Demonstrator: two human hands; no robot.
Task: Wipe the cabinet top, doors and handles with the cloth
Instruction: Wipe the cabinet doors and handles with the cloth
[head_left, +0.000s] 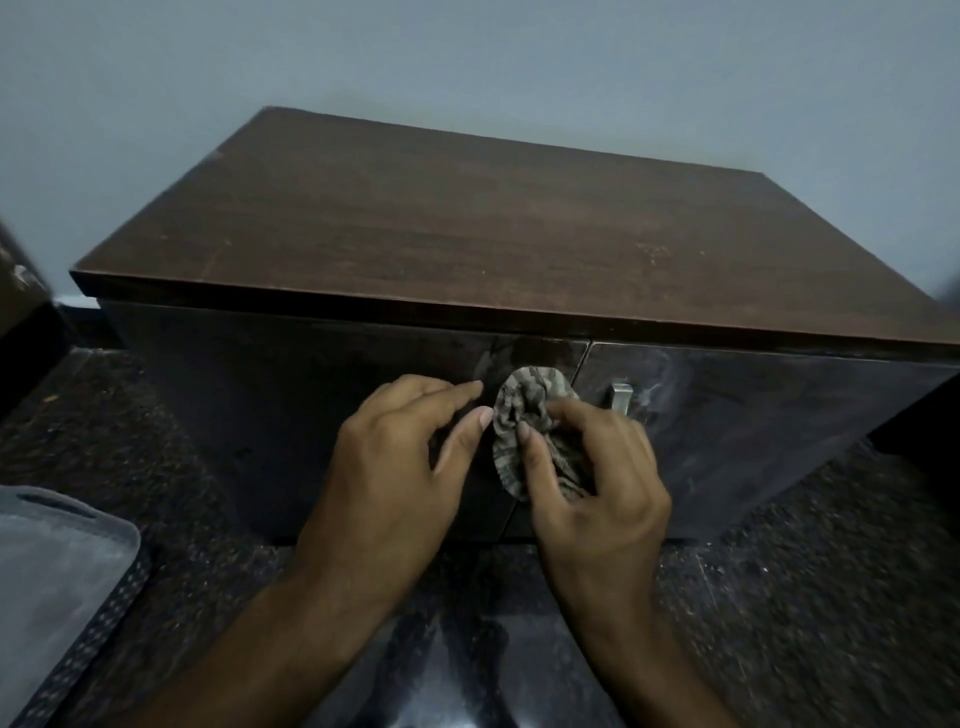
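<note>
A low dark-brown wooden cabinet (441, 223) stands against the wall, with two glossy dark doors below its top. My right hand (597, 483) grips a bunched, patterned grey-brown cloth (524, 415) against the inner edge of the left door (291, 395), near the seam between the doors. The left door's handle is hidden behind the cloth. My left hand (395, 457) rests beside it with fingers extended, fingertips touching the left door and close to the cloth. A metal handle (621, 397) shows on the right door (753, 415), just right of my right hand.
The cabinet sits on a dark speckled stone floor (810, 597). A grey fabric item (57, 566) lies at the lower left. Another dark piece of furniture (21, 312) stands at the left edge. A pale wall (467, 62) rises behind the cabinet.
</note>
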